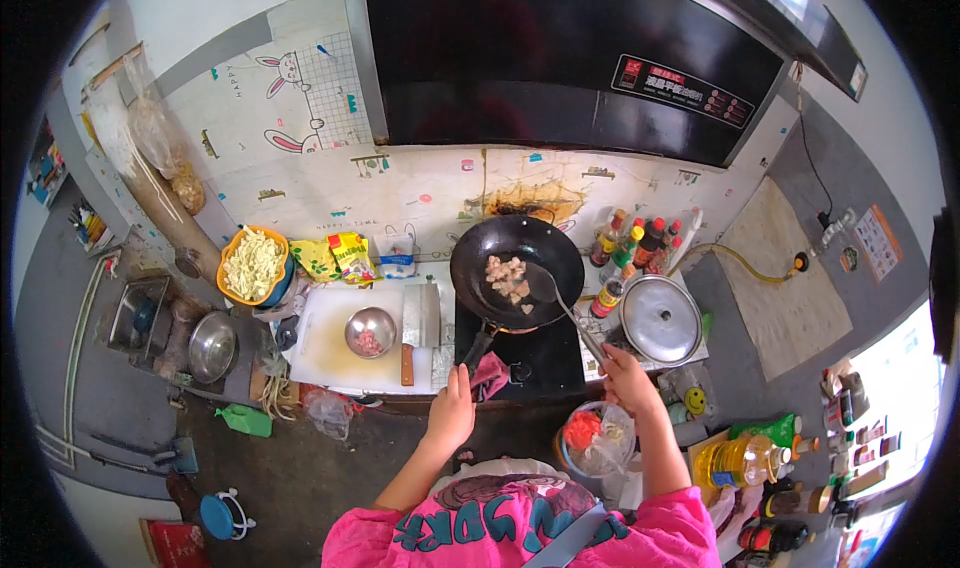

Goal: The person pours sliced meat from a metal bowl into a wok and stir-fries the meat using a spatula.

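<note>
In the head view, I see the person's left hand (453, 408) closed around the end of a black pan's (555, 251) handle. The right hand (627, 380) is clamped on the handle of a metal spatula (541, 284), whose blade is down inside the pan, touching or just beside the browned meat pieces (507, 276). The pan sits on a dark stove (552, 356), right under a stained patch of wall. A pinkish cloth (491, 376) hangs at the stove's front edge, just beside the left hand.

To the left of the stove there's a white cutting board (322, 340); on it stand a steel bowl (380, 321) with some pink meat (367, 343) inside and, next to that, a cleaver (422, 314) with a wooden handle. Further left, a yellow basket (224, 279) is heaped with pale chopped food (256, 264). On the stove's other side, sauce bottles (652, 240) crowd together behind a round metal lid (650, 336).
</note>
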A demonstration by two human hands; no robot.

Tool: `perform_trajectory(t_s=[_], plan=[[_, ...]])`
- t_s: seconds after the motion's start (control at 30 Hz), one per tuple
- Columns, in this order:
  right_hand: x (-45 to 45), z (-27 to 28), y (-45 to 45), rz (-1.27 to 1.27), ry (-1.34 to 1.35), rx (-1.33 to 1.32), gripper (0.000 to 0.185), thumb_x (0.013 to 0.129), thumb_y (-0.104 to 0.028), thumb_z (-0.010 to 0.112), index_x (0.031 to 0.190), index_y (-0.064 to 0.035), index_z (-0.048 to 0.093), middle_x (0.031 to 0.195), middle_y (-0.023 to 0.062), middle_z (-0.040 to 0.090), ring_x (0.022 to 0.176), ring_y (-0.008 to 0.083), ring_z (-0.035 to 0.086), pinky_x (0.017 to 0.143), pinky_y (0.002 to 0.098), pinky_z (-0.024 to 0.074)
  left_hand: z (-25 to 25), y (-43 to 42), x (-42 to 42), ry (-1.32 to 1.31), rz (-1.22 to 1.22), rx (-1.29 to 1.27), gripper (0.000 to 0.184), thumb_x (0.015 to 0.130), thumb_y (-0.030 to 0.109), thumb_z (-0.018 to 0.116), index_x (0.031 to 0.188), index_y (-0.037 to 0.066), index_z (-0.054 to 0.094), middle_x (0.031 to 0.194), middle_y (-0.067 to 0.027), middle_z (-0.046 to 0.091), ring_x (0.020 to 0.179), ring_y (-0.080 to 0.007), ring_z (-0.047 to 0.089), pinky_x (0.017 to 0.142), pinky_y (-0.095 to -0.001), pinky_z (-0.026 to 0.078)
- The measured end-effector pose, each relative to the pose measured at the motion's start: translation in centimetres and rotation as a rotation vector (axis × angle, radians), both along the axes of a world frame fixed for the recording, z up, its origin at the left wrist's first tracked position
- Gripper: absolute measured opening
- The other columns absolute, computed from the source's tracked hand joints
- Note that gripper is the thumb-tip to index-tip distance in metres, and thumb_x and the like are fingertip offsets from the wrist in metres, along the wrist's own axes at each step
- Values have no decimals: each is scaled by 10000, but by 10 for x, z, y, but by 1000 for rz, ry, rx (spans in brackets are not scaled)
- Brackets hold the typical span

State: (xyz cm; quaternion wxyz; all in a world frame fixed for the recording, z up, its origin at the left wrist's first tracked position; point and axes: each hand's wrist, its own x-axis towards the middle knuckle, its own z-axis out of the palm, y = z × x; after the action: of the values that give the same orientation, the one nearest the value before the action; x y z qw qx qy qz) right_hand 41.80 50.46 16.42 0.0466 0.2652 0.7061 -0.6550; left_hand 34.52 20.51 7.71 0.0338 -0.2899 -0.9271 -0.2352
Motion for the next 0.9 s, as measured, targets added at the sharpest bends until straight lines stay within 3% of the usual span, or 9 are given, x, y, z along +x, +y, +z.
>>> perform_trajectory(t_s=[0.07, 0.17, 0.4, 0.5, 0.7, 0.9], plan=[[-4, 11, 4, 22, -31, -7, 474, 900, -111, 434, 1347, -12, 310, 786, 53, 483, 474, 99, 419, 393, 263, 395, -1, 0, 0, -2, 0, 4, 656, 748, 80, 583, 1304, -73, 271, 1260, -277, 380, 852, -371, 572, 727, -408, 487], [-11, 9, 14, -38, -57, -246, 478, 901, -89, 420, 1358, -27, 295, 819, 66, 475, 482, 104, 415, 424, 275, 416, 0, -1, 0, 6, -11, 14, 657, 748, 81, 584, 1303, -76, 269, 1261, -277, 378, 857, -369, 571, 728, -406, 487], [-10, 22, 13, -58, -15, -846, 440, 881, -17, 383, 1309, -40, 282, 831, 68, 457, 513, 66, 353, 408, 193, 319, 2, -1, 1, 11, -10, 19, 664, 744, 84, 591, 1301, -81, 269, 1245, -278, 387, 847, -369, 571, 723, -406, 487], [-6, 26, 5, -14, 39, -895, 443, 885, -23, 388, 1314, -51, 277, 831, 61, 458, 512, 66, 350, 407, 170, 297, 0, 0, 0, 24, -5, 18, 665, 742, 84, 595, 1298, -81, 271, 1240, -275, 391, 843, -370, 571, 721, -409, 487], [-8, 21, -10, 69, -2, -521, 537, 904, -48, 401, 1395, -85, 188, 826, 57, 454, 508, 77, 342, 424, 223, 333, 1, 0, 0, 18, -8, 25, 666, 737, 75, 597, 1298, -79, 272, 1241, -276, 392, 843, -371, 571, 720, -411, 487], [-12, 3, -4, 89, -24, -511, 529, 912, -52, 401, 1396, -86, 189, 818, 55, 451, 520, 86, 364, 442, 262, 366, 2, 0, 1, 8, -1, 26, 675, 731, 70, 601, 1299, -78, 268, 1241, -277, 392, 836, -371, 571, 718, -411, 486]])
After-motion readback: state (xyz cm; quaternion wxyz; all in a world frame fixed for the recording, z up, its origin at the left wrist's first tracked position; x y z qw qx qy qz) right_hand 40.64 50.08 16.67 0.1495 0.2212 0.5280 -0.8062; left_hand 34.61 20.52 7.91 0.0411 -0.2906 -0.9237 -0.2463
